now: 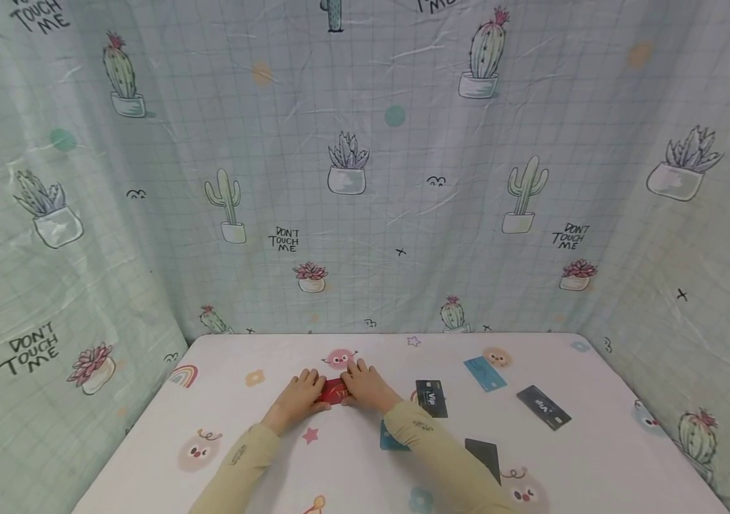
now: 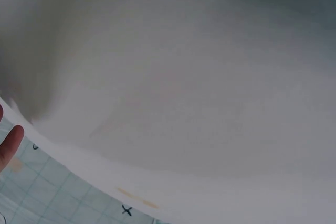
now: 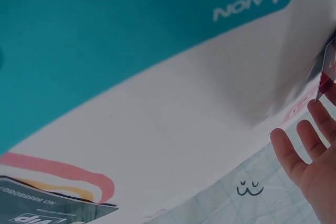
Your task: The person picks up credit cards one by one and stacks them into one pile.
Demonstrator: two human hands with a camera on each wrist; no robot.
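A red card (image 1: 334, 392) with VIP lettering lies between my two hands, near the middle of the white table. My left hand (image 1: 298, 397) pinches its left end, and my right hand (image 1: 368, 386) holds the right end between thumb and fingers. Part of the card is hidden under the fingers. In the right wrist view the card's edge (image 3: 327, 69) stands tilted at the fingertips (image 3: 315, 107). Only a bit of the left hand (image 2: 10, 146) shows at the edge of the left wrist view.
Right of my hands lie a black VIP card (image 1: 431, 398), a light blue card (image 1: 485, 373) and a dark grey VIP card (image 1: 543, 407). My right sleeve partly covers a teal card (image 1: 393, 436) and another dark card (image 1: 486, 457). A printed curtain (image 1: 365, 214) stands behind the table.
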